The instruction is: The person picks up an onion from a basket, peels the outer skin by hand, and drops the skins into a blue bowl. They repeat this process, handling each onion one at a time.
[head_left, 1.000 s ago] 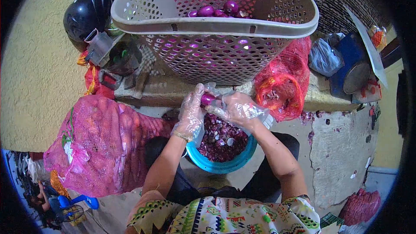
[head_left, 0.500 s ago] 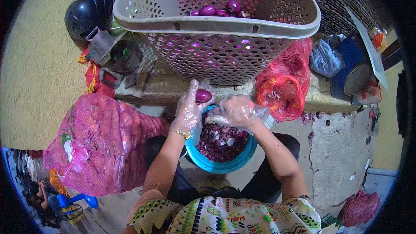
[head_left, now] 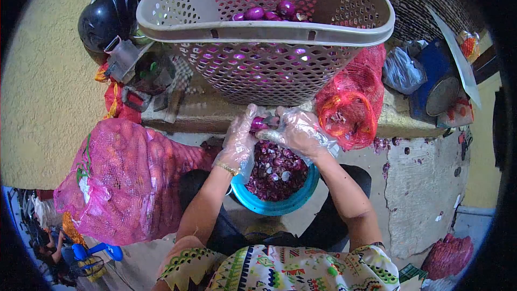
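Here, purple onion [head_left: 259, 124] against the palm-side fingers of the left hand [head_left: 237, 139], held in its curled grip.

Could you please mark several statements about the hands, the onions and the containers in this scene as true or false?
1. The left hand holds a shiny purple onion. True.
2. The tall, perforated grey plastic basket is empty. False: purple onions lie in the basket.
3. The round turquoise plastic tub holds purple peelings. True.
4. The bulging pink mesh sack is on the person's right. False: the sack is on the left.
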Demonstrator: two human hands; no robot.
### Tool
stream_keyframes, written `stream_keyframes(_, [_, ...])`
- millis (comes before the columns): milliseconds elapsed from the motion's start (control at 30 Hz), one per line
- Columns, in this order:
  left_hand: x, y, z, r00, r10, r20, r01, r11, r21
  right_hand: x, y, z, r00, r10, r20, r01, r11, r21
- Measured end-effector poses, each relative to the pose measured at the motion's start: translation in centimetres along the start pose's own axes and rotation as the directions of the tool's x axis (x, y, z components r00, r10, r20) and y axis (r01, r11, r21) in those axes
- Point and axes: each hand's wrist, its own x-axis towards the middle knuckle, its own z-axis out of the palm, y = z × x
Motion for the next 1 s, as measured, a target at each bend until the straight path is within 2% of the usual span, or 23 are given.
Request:
stream_keyframes(333, [-0.3,0.4,0.0,0.997,-0.051,-0.057,0.052,0.999,0.009,0.3,-0.9,-0.4,1.0,-0.021,-0.001,0.021,0.999,0.039])
stream_keyframes(400, [-0.2,0.3,-0.1,0.998,-0.045,-0.047,0.045,0.999,0.015,0.4,-1.1,-0.5,0.995,-0.02,0.098,0.026,0.998,-0.059])
stream_keyframes(433, [0.1,0.1,-0.5,0.996,-0.053,-0.065,0.054,0.999,0.009,0.3,-0.9,-0.1,0.995,-0.02,0.099,0.026,0.998,-0.059])
stream_keyframes(500, [0.3,-0.1,-0.6,0.995,-0.06,-0.081,0.061,0.998,0.002,0.2,0.1,1.2,0.987,-0.109,0.118,0.133,0.964,-0.228])
stream_keyframes(567, [0.0,0.1,-0.3,0.987,0.011,-0.158,0.007,0.994,0.113,-0.2,1.4,2.5,0.98,-0.143,0.14,0.173,0.957,-0.233])
stream_keyframes(633, [-0.1,0.4,-0.2,0.986,0.012,-0.168,0.007,0.993,0.117,-0.2,1.3,2.3,0.971,-0.178,0.161,0.213,0.948,-0.237])
stream_keyframes(733, [0.2,0.1,-0.9,0.989,0.016,-0.144,0.001,0.993,0.121,-0.1,0.5,1.1,0.984,-0.105,0.146,0.129,0.977,-0.169])
stream_keyframes(800, [0.5,-0.3,-1.2,0.994,0.019,-0.108,-0.006,0.992,0.122,0.1,0.0,0.1,0.995,-0.07,0.071,0.075,0.995,-0.065])
stream_keyframes(833, [0.6,-0.3,-1.3,0.995,0.032,-0.093,-0.017,0.987,0.163,0.2,0.6,0.9,0.995,-0.098,-0.01,0.098,0.995,-0.017])
stream_keyframes(900, [0.7,-0.5,-1.5,0.996,0.045,-0.077,-0.028,0.979,0.203,0.2,0.5,0.6,0.997,-0.082,-0.006,0.082,0.997,0.002])
stream_keyframes(967, [0.8,-0.6,-1.9,0.991,0.03,-0.134,0.021,0.931,0.364,0.2,0.4,0.4,0.998,-0.064,-0.002,0.064,0.998,0.021])
stream_keyframes(1000, [0.5,-0.3,-1.5,0.99,0.027,-0.135,0.024,0.931,0.365,0.0,0.5,0.6,0.999,-0.048,0.019,0.048,0.998,0.035])
